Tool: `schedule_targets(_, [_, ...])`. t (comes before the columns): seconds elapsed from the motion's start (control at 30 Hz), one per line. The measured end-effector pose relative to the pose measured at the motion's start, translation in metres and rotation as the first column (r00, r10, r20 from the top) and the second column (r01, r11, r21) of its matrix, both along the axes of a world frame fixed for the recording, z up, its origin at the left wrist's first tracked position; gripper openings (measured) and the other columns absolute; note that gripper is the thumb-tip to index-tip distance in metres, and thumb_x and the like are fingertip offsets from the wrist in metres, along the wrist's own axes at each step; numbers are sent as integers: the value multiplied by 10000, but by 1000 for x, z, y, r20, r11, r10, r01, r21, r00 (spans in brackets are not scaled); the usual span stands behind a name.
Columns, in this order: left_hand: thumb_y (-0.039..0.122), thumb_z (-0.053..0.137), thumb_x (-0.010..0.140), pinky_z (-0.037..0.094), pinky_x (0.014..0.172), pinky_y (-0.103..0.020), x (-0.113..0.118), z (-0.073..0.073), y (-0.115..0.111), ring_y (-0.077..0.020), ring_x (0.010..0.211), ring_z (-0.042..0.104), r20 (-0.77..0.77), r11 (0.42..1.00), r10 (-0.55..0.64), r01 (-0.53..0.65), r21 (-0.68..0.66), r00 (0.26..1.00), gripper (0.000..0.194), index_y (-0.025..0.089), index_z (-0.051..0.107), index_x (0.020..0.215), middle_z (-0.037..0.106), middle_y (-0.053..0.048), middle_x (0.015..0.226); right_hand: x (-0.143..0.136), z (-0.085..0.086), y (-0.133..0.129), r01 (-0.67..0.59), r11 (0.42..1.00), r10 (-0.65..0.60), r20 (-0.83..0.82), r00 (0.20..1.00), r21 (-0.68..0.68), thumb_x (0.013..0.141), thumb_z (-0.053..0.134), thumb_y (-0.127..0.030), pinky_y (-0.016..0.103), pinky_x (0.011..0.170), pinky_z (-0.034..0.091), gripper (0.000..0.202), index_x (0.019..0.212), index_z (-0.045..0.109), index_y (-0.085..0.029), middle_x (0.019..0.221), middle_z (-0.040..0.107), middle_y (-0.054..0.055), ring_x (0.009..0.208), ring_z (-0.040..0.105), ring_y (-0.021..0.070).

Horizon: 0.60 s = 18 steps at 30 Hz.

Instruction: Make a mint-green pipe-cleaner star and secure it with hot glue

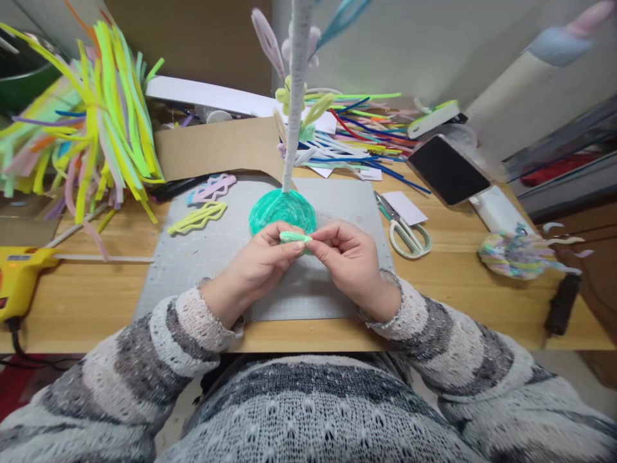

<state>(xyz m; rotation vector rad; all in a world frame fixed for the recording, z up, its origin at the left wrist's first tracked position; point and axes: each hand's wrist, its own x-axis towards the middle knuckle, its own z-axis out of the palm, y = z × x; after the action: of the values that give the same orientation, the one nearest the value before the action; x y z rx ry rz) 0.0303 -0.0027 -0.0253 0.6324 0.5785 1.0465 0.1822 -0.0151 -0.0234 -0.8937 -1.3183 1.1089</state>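
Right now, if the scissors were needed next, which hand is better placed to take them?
Probably the right hand: the scissors lie on its side, handles nearer the person. The left hand is farther off and could perhaps keep hold of the pale green piece.

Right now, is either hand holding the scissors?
No, the scissors lie aside while the left hand and right hand pinch a pale green piece.
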Motion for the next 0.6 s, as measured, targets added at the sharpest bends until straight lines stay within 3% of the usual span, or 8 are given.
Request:
schedule_targets(0.2, [138, 864, 605, 459, 760, -242, 3, -3, -1, -84, 736, 620, -8, 999, 42, -43, -8, 999, 219, 168, 672, 706, 691, 33, 757, -2, 1, 1, 0, 999, -2, -50, 999, -41, 756, 769, -324, 238, 563, 481, 190, 725, 621, -210, 660, 644, -30, 590, 575, 97])
schedule_targets(0.33, [124, 849, 621, 460, 744, -233, 3, -3, 0, -83, 728, 623, 3, 999, 43, -43, -31, 999, 211, 171, 667, 717, 699, 33, 754, 0, 1, 7, -100, 978, 74, -141, 987, -182, 721, 792, -355, 202, 458, 363, 228, 729, 628, -196, 549, 535, -71, 467, 424, 56])
schedule_targets(0.47, [141, 836, 642, 451, 690, -218, 3, 0, 0, -82, 696, 610, -32, 999, 20, -21, -39, 999, 190, 160, 666, 725, 690, 22, 728, 4, 4, 12, -263, 901, 167, -283, 944, -346, 700, 784, -349, 187, 380, 174, 231, 736, 631, -180, 456, 406, -109, 392, 260, 30])
schedule_targets(0.6, [157, 831, 653, 422, 618, -205, 1, 2, -1, -66, 628, 570, -56, 999, -5, 2, -43, 998, 188, 152, 657, 724, 649, 32, 676, 6, 8, 14, -367, 802, 207, -356, 911, -472, 675, 776, -326, 187, 370, 123, 224, 735, 608, -190, 431, 339, -132, 375, 179, 27])
